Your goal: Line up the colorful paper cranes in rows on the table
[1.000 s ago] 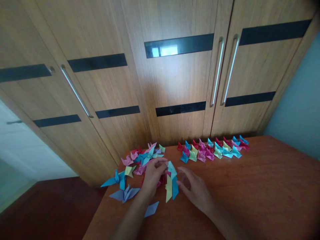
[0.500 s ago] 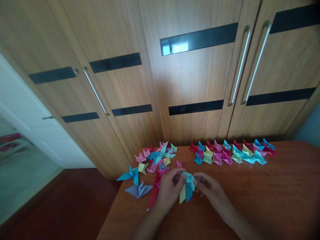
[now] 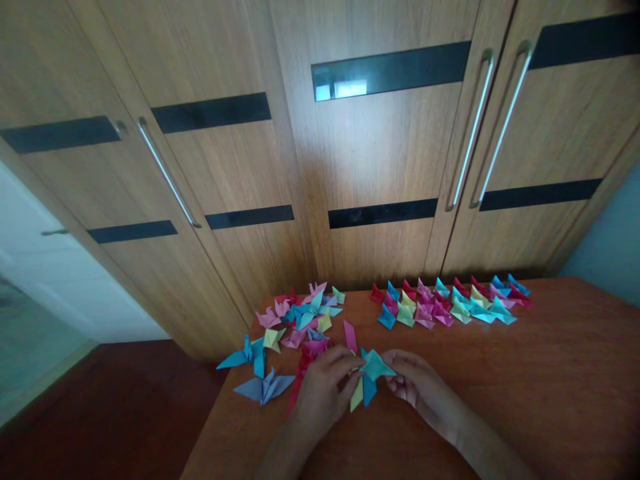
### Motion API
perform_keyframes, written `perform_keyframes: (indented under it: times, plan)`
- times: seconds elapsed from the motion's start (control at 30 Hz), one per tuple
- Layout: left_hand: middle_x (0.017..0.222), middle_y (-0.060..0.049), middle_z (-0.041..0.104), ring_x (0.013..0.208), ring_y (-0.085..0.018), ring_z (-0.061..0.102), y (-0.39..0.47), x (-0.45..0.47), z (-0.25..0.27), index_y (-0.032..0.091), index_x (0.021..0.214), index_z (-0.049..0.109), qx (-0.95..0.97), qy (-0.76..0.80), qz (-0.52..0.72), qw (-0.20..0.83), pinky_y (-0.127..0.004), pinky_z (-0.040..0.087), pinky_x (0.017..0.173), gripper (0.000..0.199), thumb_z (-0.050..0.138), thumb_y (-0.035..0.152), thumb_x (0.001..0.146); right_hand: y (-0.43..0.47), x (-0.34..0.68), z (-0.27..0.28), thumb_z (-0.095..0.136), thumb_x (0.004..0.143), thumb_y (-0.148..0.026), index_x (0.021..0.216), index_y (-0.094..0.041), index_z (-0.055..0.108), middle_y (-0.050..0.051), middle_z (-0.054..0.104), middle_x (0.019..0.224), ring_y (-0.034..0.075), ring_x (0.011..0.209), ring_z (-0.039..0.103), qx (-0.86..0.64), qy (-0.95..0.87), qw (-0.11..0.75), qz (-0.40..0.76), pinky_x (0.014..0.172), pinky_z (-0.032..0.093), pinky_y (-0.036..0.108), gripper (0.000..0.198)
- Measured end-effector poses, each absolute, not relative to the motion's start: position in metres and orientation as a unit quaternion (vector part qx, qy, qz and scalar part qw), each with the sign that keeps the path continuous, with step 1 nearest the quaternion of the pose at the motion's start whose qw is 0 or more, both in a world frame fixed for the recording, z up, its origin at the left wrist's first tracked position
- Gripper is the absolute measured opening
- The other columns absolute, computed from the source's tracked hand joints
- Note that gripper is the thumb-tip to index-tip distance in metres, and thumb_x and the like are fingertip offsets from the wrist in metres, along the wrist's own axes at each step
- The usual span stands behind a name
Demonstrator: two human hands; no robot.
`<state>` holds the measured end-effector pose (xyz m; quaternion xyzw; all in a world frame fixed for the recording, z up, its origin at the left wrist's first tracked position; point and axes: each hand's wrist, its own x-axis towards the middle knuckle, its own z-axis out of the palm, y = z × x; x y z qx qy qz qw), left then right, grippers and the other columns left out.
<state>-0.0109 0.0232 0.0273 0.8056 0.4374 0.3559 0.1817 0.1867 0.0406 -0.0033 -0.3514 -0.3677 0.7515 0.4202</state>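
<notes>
Between my two hands is a light teal origami crane [image 3: 376, 365], its paper points spread to the sides. My left hand [image 3: 325, 383] pinches its left side, and my right hand [image 3: 417, 383] has thumb and fingers closed on its right tip. Just below the crane show a blue folded paper piece [image 3: 369, 391] and a yellow one [image 3: 357, 395]; their upper parts are hidden. A pink folded strip [image 3: 350, 335] lies behind my left fingers. Red folded paper [image 3: 299, 377] is partly covered by my left hand.
Left on the wooden table [image 3: 500, 400] lies a loose heap of coloured paper cranes [image 3: 310, 310], with a blue crane [image 3: 247, 355] and a lavender crane [image 3: 265, 388] nearer the edge. Rows of folded cranes [image 3: 440, 307] stand at the back right, before a wooden wardrobe [image 3: 370, 153].
The teal crane's paper points are now opened out sideways, where it was held more folded and upright before. My right hand has tilted slightly. The head view has shifted a little to the right.
</notes>
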Motion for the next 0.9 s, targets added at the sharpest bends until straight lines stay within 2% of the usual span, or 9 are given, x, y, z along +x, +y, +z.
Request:
perform_keyframes:
  times: [0.17, 0.33, 0.43, 0.57, 0.67, 0.77, 0.9]
  plan:
    - [0.090, -0.004, 0.066, 0.083, -0.016, 0.061, 0.025, -0.012, 0.031, 0.021, 0.092, 0.066, 0.763, 0.491, 0.376, 0.187, -0.025, 0.047, 0.075, 0.015, 0.051, 0.018, 0.088, 0.044, 0.188, -0.008, 0.058, 0.079, -0.046, 0.088, -0.019, 0.063, 0.000, 0.059, 0.070, 0.010, 0.057, 0.051, -0.404, -0.479, 0.441, 0.643, 0.049, 0.035, 0.020, 0.029]
    - [0.079, -0.002, 0.066, 0.072, -0.016, 0.061, 0.026, -0.011, 0.030, 0.021, 0.091, 0.066, 0.740, 0.535, 0.361, 0.188, -0.025, 0.046, 0.067, 0.014, 0.053, 0.019, 0.085, 0.040, 0.189, -0.003, 0.057, 0.081, -0.038, 0.100, -0.021, 0.063, 0.003, 0.063, 0.084, 0.015, 0.071, 0.057, -0.419, -0.634, 0.429, 0.488, 0.059, 0.042, 0.024, 0.026]
    - [0.079, -0.003, 0.067, 0.073, -0.016, 0.061, 0.025, -0.008, 0.030, 0.020, 0.089, 0.066, 0.745, 0.525, 0.363, 0.196, -0.025, 0.046, 0.067, 0.013, 0.054, 0.019, 0.085, 0.036, 0.187, 0.001, 0.057, 0.082, -0.033, 0.093, -0.021, 0.065, 0.002, 0.063, 0.079, 0.015, 0.070, 0.057, -0.440, -0.696, 0.414, 0.389, 0.063, 0.043, 0.025, 0.018]
    - [0.082, -0.003, 0.067, 0.075, -0.016, 0.061, 0.025, -0.007, 0.030, 0.021, 0.089, 0.066, 0.750, 0.511, 0.362, 0.213, -0.025, 0.046, 0.068, 0.014, 0.052, 0.020, 0.085, 0.038, 0.187, 0.003, 0.053, 0.085, -0.034, 0.080, -0.022, 0.067, 0.001, 0.064, 0.073, 0.015, 0.065, 0.056, -0.430, -0.733, 0.401, 0.342, 0.060, 0.042, 0.025, 0.019]
    - [0.082, -0.003, 0.067, 0.073, -0.016, 0.061, 0.026, -0.009, 0.030, 0.021, 0.089, 0.066, 0.746, 0.511, 0.364, 0.221, -0.025, 0.047, 0.066, 0.016, 0.051, 0.023, 0.086, 0.045, 0.197, 0.005, 0.055, 0.084, -0.038, 0.080, -0.024, 0.069, 0.001, 0.066, 0.072, 0.016, 0.064, 0.057, -0.440, -0.736, 0.404, 0.318, 0.060, 0.043, 0.025, 0.020]
    - [0.083, -0.004, 0.067, 0.072, -0.017, 0.061, 0.027, -0.010, 0.031, 0.021, 0.089, 0.067, 0.744, 0.512, 0.366, 0.223, -0.026, 0.047, 0.065, 0.018, 0.049, 0.027, 0.088, 0.058, 0.225, 0.008, 0.057, 0.081, -0.043, 0.086, -0.023, 0.070, 0.003, 0.069, 0.076, 0.018, 0.065, 0.059, -0.503, -0.681, 0.467, 0.255, 0.061, 0.045, 0.027, 0.024]
    - [0.084, -0.003, 0.068, 0.073, -0.017, 0.062, 0.027, -0.010, 0.033, 0.022, 0.088, 0.067, 0.745, 0.512, 0.364, 0.224, -0.026, 0.048, 0.065, 0.019, 0.049, 0.027, 0.088, 0.080, 0.294, 0.011, 0.055, 0.077, -0.056, 0.084, -0.018, 0.069, 0.006, 0.069, 0.074, 0.021, 0.067, 0.061, -0.617, -0.553, 0.545, 0.130, 0.066, 0.047, 0.029, 0.041]
